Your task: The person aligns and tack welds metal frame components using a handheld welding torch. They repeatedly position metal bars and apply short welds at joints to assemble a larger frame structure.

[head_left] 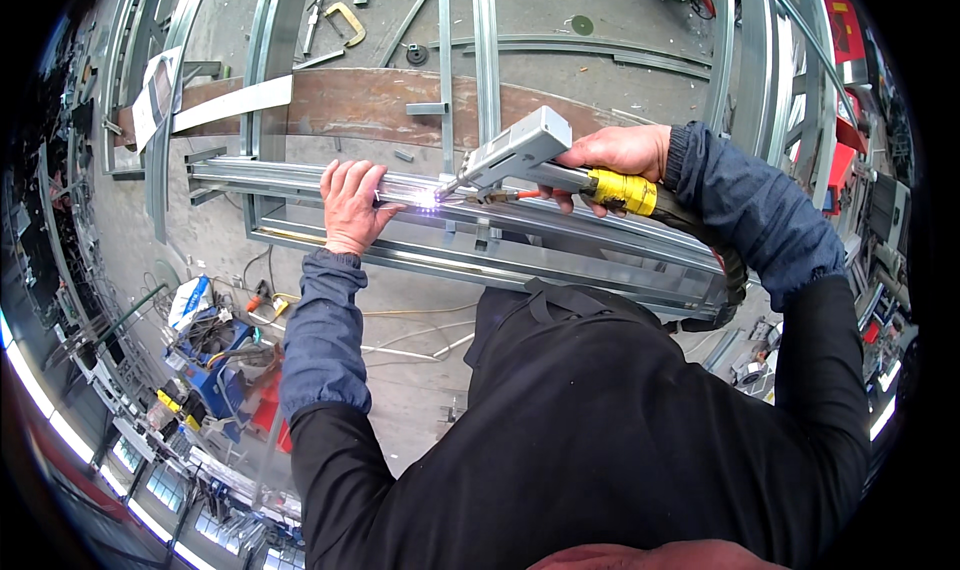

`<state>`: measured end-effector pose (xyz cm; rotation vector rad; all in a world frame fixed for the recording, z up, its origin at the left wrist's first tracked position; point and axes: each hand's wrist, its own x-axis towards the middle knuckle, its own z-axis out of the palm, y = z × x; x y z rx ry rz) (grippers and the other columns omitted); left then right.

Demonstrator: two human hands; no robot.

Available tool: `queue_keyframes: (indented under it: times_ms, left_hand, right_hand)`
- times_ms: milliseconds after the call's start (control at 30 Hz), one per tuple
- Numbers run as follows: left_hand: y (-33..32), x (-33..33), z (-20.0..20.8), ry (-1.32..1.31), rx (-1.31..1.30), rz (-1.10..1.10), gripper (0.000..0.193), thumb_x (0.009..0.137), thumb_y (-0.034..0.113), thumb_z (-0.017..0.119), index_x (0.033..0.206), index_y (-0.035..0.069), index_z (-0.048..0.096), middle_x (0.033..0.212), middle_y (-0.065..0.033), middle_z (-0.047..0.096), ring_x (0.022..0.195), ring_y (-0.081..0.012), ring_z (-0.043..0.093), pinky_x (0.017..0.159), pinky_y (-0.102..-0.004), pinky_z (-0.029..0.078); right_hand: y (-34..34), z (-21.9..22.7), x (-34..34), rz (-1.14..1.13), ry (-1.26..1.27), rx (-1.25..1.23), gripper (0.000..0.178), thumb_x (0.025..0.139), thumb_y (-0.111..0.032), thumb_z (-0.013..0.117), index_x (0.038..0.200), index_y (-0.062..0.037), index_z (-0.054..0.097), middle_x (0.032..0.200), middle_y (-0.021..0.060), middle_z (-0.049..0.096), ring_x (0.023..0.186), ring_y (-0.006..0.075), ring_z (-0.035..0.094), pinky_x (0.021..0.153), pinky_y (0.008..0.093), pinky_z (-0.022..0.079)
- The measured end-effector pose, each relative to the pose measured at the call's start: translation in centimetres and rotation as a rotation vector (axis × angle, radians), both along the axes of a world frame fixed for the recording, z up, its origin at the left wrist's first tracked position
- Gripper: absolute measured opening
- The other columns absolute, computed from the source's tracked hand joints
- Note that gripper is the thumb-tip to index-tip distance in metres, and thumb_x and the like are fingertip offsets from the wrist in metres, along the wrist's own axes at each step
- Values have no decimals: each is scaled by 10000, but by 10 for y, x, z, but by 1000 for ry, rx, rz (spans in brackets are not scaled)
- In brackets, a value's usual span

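Observation:
My right hand (622,158) is wrapped around a grey handheld welding gun (520,150), whose grip carries yellow tape (625,192). The gun's nozzle points down to the left at a long galvanized metal rail (270,177). Where the tip meets the metal, a bright violet-white welding spot (430,201) glows. Just left of that spot, my left hand (352,205) grips the rail, its fingers over the far side and its thumb toward the glow. Part of the right-hand fingers is hidden behind the gun.
A rusty brown beam (350,108) crosses beneath upright metal profiles (484,50). A yellow C-clamp (347,25) and loose metal strips lie on the floor farther off. Blue equipment with cables (215,370) stands at lower left, red equipment (845,32) at far right.

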<state>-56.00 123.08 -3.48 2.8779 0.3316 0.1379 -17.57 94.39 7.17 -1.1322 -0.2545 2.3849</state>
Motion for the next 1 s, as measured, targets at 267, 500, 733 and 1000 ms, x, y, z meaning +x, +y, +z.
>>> queue_keyframes:
  times_ms: [267, 500, 733, 1000]
  left_hand:
    - [2, -1, -2, -14, -2, -7, 755, 869, 713, 774, 1366, 150, 690, 1367, -79, 663, 1371, -336, 578, 1316, -585, 288]
    - [2, -1, 0, -10, -4, -10, 755, 848, 685, 801, 1373, 153, 687, 1372, -74, 662, 1370, -336, 579, 1316, -586, 290]
    - [2, 3, 4, 14, -24, -10, 732, 851, 618, 861, 1377, 141, 682, 1373, -90, 660, 1372, -344, 578, 1313, -588, 296]
    - [-162, -266, 219, -434, -1066, 1663, 634, 1203, 370, 446, 1633, -97, 462, 1551, -331, 628, 1441, -459, 633, 1229, -578, 512]
  right_hand:
    - [0, 2, 0, 23, -36, 16, 547, 1218, -500, 458, 1435, -53, 688, 1120, 80, 779, 751, 155, 740, 630, 289, 622]
    - [1, 3, 1, 34, -44, 16, 559, 1223, -499, 443, 1433, -42, 687, 1116, 82, 778, 751, 152, 738, 646, 290, 626]
    - [-3, -3, 4, 30, -39, 27, 561, 1221, -499, 450, 1426, -33, 687, 1115, 88, 779, 751, 154, 737, 644, 287, 627]
    - [-26, 14, 9, -130, 97, -19, 577, 1204, -537, 485, 1487, -68, 666, 1173, 95, 812, 736, 148, 763, 592, 296, 640]
